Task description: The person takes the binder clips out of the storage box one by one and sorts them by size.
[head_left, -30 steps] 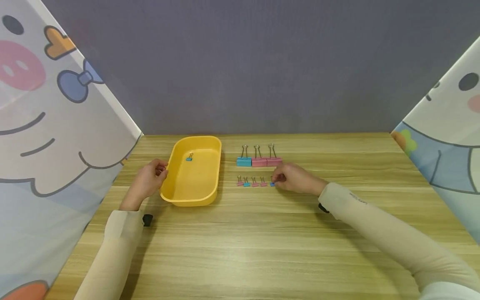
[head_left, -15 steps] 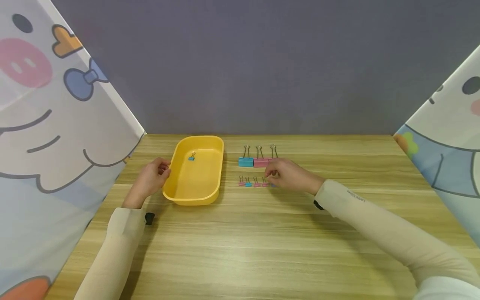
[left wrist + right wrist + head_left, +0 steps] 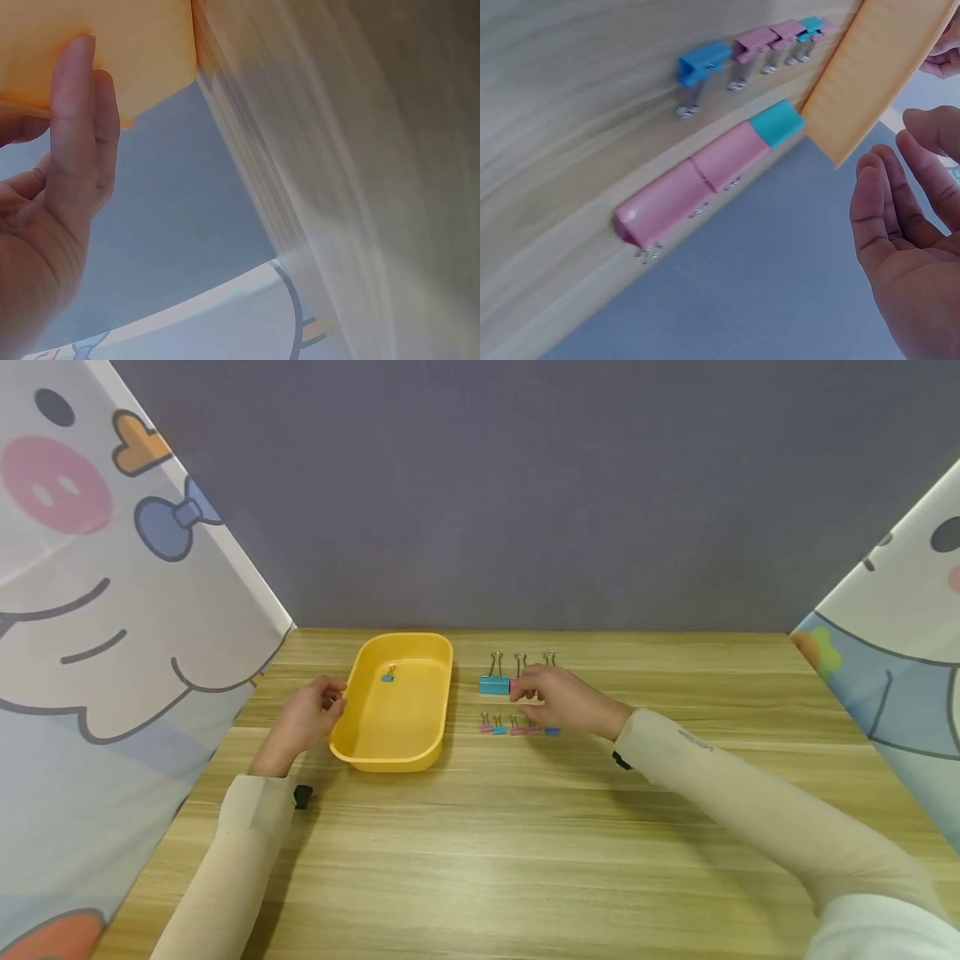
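A yellow tray [image 3: 390, 718] stands on the table, a small teal binder clip [image 3: 387, 677] lying in it. My left hand [image 3: 306, 720] holds the tray's left rim, some fingers flat against its outer wall [image 3: 150, 52]. My right hand [image 3: 564, 697] hovers over the clip rows, thumb and fingers apart, nothing visible between them. Behind it is a row of large binder clips: a teal one [image 3: 494, 685] and two pink ones [image 3: 664, 202]. Nearer is a row of several small clips, pink and teal [image 3: 499, 730], with a blue clip [image 3: 703, 64] at its right end.
The wooden table [image 3: 480, 852] extends in front of the clips and to their right. A grey panel [image 3: 525, 493] rises along the back edge. Cartoon-printed cloths [image 3: 67, 577] flank both sides.
My right hand has let go of the small blue clip at the row's right end, then moved left and lifted, its fingers spreading. The left hand stays at the tray.
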`<state>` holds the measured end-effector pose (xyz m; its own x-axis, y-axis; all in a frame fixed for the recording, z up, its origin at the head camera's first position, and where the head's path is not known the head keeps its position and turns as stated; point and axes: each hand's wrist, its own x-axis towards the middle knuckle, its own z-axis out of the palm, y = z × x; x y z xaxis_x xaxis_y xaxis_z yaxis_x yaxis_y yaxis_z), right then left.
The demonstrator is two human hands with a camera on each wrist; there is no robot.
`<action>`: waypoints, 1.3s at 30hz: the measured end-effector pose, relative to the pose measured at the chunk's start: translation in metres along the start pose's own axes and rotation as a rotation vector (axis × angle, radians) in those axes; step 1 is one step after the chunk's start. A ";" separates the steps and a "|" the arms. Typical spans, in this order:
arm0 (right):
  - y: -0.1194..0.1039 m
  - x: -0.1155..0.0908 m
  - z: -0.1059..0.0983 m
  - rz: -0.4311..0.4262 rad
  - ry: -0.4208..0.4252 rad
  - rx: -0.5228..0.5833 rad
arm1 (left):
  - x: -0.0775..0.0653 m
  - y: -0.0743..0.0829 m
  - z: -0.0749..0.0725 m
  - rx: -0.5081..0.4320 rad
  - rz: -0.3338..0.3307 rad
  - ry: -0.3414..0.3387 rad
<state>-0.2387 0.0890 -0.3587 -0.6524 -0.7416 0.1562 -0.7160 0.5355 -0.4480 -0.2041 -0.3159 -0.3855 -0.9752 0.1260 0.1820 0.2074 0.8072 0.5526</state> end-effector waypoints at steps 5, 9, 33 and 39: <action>-0.008 0.014 -0.002 -0.007 0.017 -0.001 | -0.001 0.000 0.000 -0.002 0.008 0.007; -0.014 0.027 -0.001 -0.030 0.044 0.027 | 0.000 0.001 0.001 0.000 0.008 0.006; -0.044 0.123 0.024 -0.077 0.013 0.108 | 0.000 0.007 0.000 -0.003 -0.033 -0.003; -0.047 0.142 0.038 -0.052 -0.014 0.129 | 0.000 0.007 -0.001 -0.001 -0.049 -0.011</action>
<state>-0.2885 -0.0568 -0.3495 -0.6107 -0.7733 0.1705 -0.7103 0.4398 -0.5495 -0.2031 -0.3109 -0.3810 -0.9850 0.0923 0.1459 0.1593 0.8120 0.5614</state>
